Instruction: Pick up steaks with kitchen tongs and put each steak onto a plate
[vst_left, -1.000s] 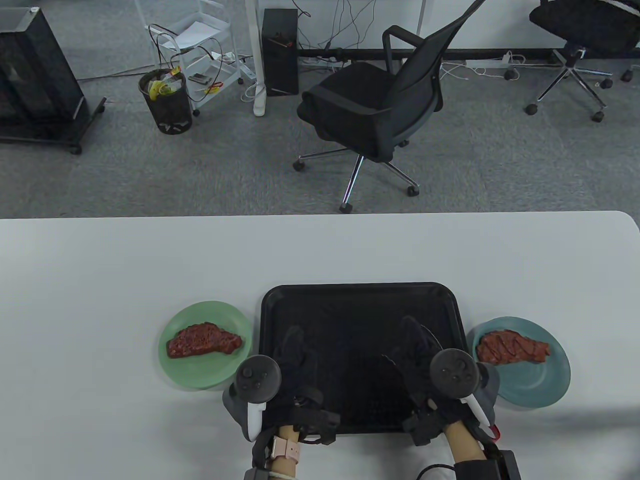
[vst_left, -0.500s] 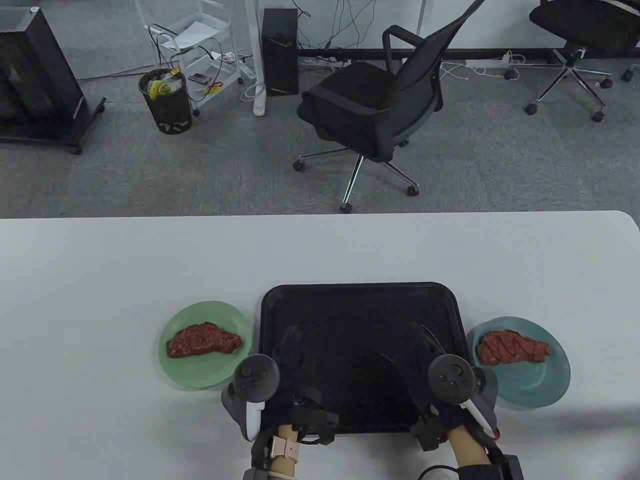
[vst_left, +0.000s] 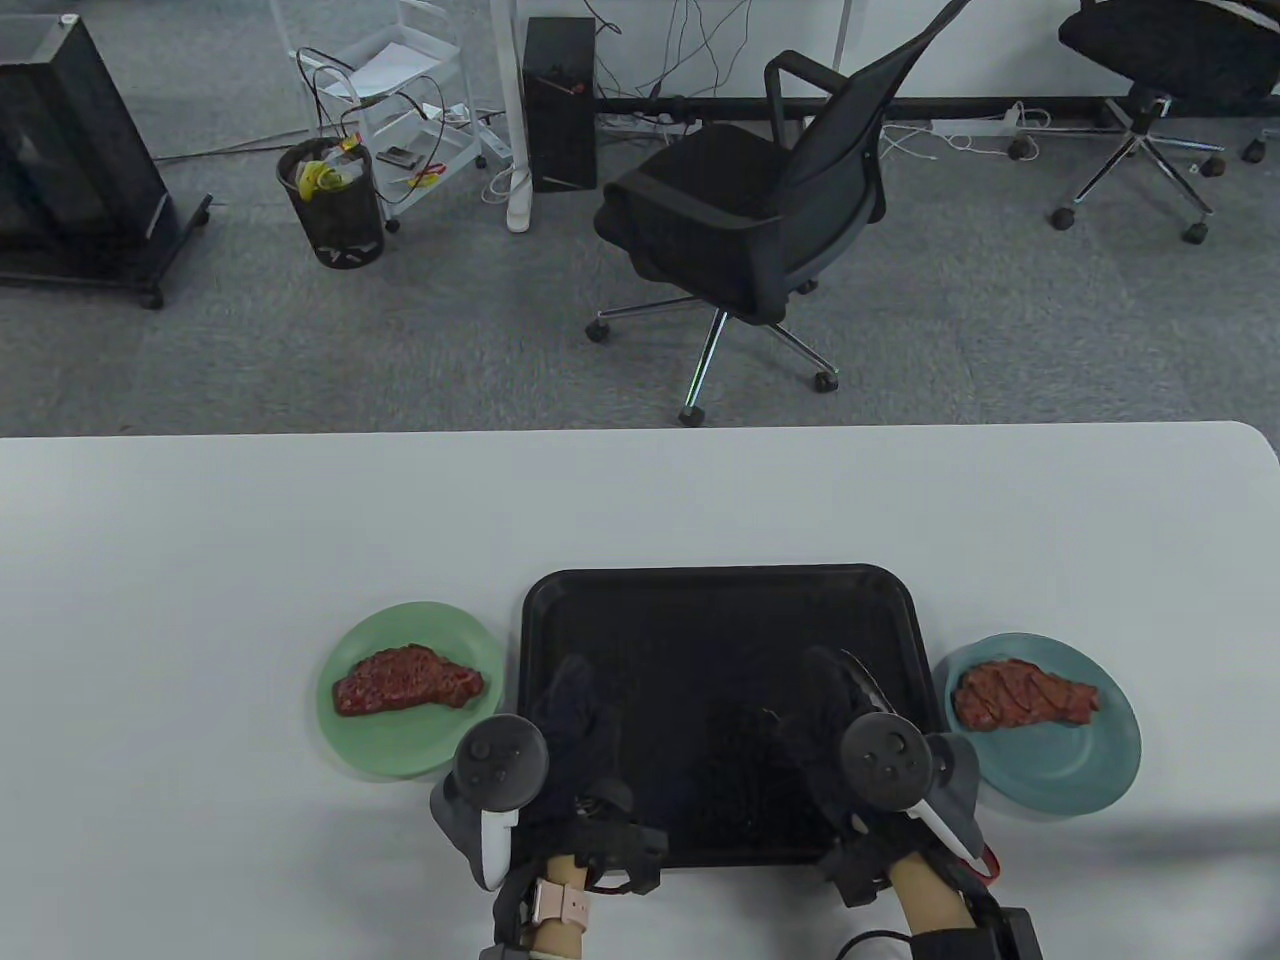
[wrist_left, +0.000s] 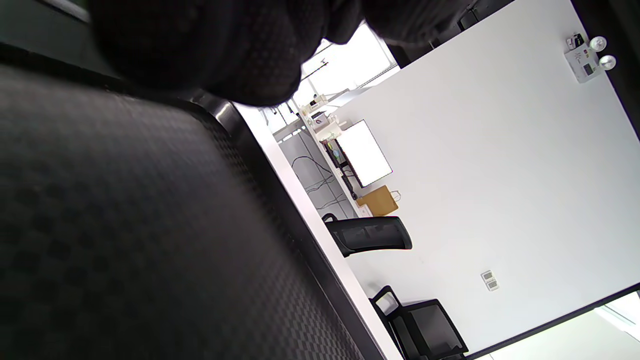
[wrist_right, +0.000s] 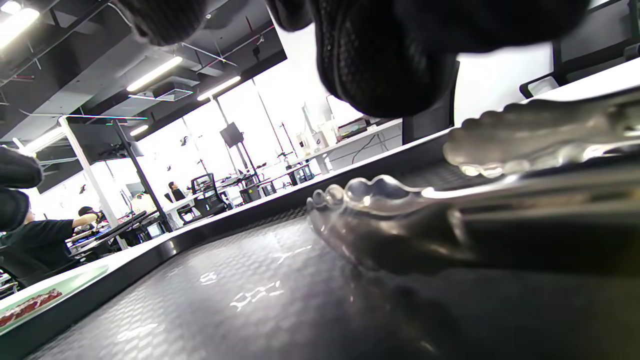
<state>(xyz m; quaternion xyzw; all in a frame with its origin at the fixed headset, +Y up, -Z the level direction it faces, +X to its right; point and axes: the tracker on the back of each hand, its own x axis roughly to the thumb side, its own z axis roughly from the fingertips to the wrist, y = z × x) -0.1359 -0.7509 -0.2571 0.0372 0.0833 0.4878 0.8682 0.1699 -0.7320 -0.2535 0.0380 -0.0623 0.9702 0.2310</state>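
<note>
A black tray (vst_left: 720, 600) lies at the table's front centre. To its left, a green plate (vst_left: 420, 625) carries a red steak (vst_left: 408, 680). On its right, a blue plate (vst_left: 1060, 770) carries another steak (vst_left: 1025, 693). My left hand (vst_left: 575, 700) rests flat on the tray's front left, holding nothing. My right hand (vst_left: 830, 695) lies on the tray's front right, over metal tongs (vst_left: 862, 680). In the right wrist view the tongs (wrist_right: 400, 200) lie on the tray (wrist_right: 200, 300) with scalloped tips slightly apart, my fingers (wrist_right: 390, 65) hanging above them without gripping.
A black office chair (vst_left: 750, 220) stands on the carpet beyond the table's far edge. White tabletop (vst_left: 200, 560) stretches left of and behind the tray. In the right wrist view, the green plate (wrist_right: 55, 292) shows past the tray's rim.
Both hands have slid a little to the left and back toward the table's front edge. The tongs, plates and steaks have not moved.
</note>
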